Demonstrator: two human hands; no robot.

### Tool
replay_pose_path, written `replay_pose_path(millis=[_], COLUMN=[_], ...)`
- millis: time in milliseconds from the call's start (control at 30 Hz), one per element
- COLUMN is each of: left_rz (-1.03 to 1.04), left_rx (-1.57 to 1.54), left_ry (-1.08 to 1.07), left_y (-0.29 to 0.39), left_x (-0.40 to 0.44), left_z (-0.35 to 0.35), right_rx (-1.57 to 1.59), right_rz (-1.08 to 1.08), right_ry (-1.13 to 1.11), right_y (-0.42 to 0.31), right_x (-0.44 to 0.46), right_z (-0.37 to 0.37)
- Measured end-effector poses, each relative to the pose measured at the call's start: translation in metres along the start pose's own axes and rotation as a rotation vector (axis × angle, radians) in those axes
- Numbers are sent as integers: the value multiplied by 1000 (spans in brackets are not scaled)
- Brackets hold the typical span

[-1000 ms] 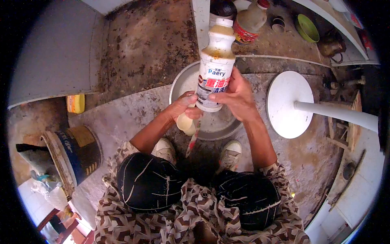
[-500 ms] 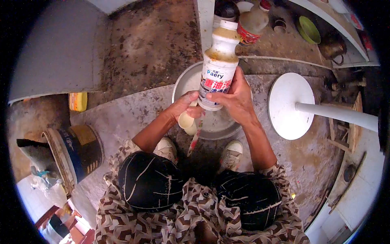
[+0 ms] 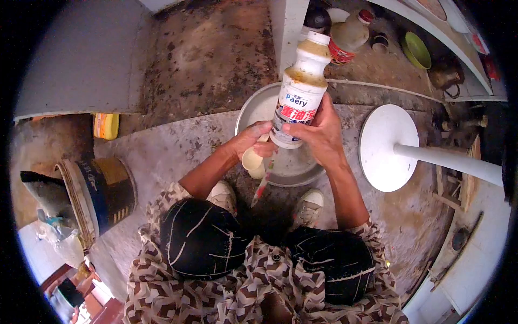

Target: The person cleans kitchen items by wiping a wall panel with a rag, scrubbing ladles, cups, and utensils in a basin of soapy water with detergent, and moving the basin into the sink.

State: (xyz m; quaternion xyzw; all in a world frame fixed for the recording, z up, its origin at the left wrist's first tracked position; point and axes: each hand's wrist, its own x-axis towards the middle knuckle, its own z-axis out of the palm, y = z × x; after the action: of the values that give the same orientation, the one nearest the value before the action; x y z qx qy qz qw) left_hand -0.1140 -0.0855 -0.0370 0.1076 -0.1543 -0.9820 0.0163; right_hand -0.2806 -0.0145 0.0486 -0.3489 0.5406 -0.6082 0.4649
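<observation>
A white cleaner bottle (image 3: 298,97), marked "Paery" with red lettering, is tilted with its cap away from me. Brownish-yellow residue coats its neck. My right hand (image 3: 322,132) wraps round its lower right side, thumb across the label. My left hand (image 3: 252,141) is closed round a small cream scoop (image 3: 253,161), its fingertips at the bottle's lower left edge. From under that hand a narrow strip with red patterning (image 3: 261,190) points down toward me; I cannot make out what it is. Below the bottle, a round metal basin (image 3: 249,110) rests on the floor.
On the right stands a white round disc on a pole (image 3: 389,147). Left of me, a dark bucket (image 3: 110,195) lies near a yellow container (image 3: 106,126). Beyond the basin, a low shelf holds a red-capped jug (image 3: 350,36) and a green bowl (image 3: 416,50).
The whole view has shifted slightly, so the surroundings sit a little further right and lower. Both hands keep the same hold, and the bottle leans slightly more to the right.
</observation>
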Motion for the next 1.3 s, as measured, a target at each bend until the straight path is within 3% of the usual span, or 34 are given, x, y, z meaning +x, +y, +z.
replay_pose_path(millis=[500, 1300], left_rz=[-40, 22], left_rx=[-31, 69], left_ry=[-14, 60], left_y=[-2, 1], left_x=[2, -7], left_z=[-3, -1], right_rx=[-117, 23], right_rz=[45, 101], right_ry=[35, -45], right_y=[1, -1], right_x=[1, 2], right_z=[0, 1])
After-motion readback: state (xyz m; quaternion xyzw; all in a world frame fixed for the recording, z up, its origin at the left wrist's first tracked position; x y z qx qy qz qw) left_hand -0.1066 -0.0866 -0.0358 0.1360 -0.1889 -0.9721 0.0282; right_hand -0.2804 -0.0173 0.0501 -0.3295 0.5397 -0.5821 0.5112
